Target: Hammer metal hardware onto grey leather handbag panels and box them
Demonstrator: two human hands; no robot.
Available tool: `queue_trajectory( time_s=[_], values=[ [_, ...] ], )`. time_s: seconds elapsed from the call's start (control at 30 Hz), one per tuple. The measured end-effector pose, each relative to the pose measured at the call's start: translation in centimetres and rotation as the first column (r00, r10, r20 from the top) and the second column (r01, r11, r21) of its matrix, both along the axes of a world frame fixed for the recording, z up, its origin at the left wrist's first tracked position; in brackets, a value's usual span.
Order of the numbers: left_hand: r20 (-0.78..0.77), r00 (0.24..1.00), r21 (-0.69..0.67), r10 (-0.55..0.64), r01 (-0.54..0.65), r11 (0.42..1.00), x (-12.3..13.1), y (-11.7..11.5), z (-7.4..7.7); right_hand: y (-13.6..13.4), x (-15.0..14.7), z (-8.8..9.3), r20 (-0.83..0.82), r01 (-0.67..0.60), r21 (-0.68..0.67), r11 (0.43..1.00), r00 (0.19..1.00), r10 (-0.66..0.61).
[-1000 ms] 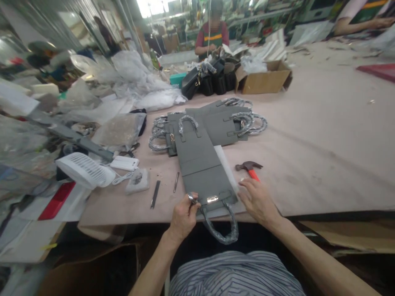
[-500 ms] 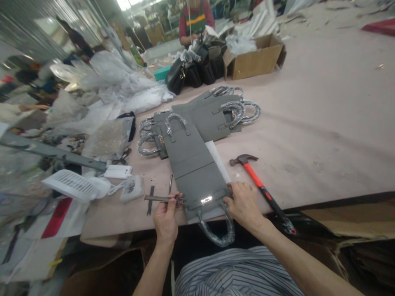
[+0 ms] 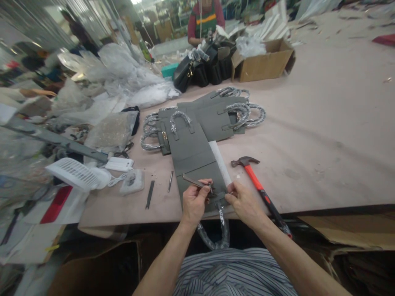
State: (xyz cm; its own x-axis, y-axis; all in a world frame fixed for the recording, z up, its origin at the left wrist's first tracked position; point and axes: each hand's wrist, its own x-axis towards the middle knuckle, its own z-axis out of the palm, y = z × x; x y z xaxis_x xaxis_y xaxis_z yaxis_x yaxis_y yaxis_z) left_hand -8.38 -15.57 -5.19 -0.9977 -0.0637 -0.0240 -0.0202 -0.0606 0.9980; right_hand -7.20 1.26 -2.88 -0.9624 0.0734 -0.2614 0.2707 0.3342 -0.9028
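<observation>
A long grey leather bag panel (image 3: 197,149) lies on the table, its lower end at the front edge. A plastic-wrapped handle (image 3: 222,238) hangs from that end over the edge. My left hand (image 3: 195,203) pinches a thin metal tool (image 3: 191,180) above the panel, beside a small clasp that the fingers partly hide. My right hand (image 3: 245,204) grips the panel's right edge between thumb and fingers. A white sheet (image 3: 219,162) shows from under the panel. More grey panels (image 3: 216,119) with wrapped handles lie behind.
A hammer (image 3: 253,177) lies right of the panel. Left are a punch (image 3: 170,181), a flat tool (image 3: 150,195) and a white fan (image 3: 75,179). Black bags (image 3: 200,72) and a cardboard box (image 3: 262,65) stand at the back, near a person (image 3: 206,20).
My left hand has moved right with the metal tool, from the panel's left edge to above the clasp. My right hand stays at the right edge. The view has shifted slightly.
</observation>
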Motion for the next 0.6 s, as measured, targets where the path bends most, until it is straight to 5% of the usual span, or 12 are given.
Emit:
queue_trajectory(
  time_s=[0.07, 0.17, 0.23, 0.43, 0.6],
  values=[
    [-0.027, 1.0, 0.027, -0.011, 0.011, 1.0, -0.1, -0.3, 0.4, -0.8, 0.6, 0.4, 0.164, 0.116, -0.263, 0.958, 0.984, -0.074],
    [-0.043, 0.999, 0.045, -0.019, 0.021, 0.999, -0.1, -0.8, 0.8, -1.8, 1.4, 0.8, 0.358, 0.334, -0.56, 0.758, 0.923, -0.142],
    [-0.034, 0.999, 0.064, -0.024, 0.026, 0.998, -0.1, -1.0, 0.8, -2.3, 1.8, 0.9, 0.403, 0.337, -0.654, 0.678, 0.913, -0.065],
    [-0.02, 0.999, 0.098, -0.027, 0.029, 0.995, 0.0, -1.4, 0.7, -2.8, 2.1, -0.3, 0.34, 0.211, -0.644, 0.735, 0.94, 0.028],
    [-0.012, 1.0, 0.155, -0.012, 0.013, 0.988, -0.3, -2.0, 1.2, -2.8, 1.9, -1.3, 0.268, 0.145, -0.68, 0.718, 0.962, 0.06]
  ],
)
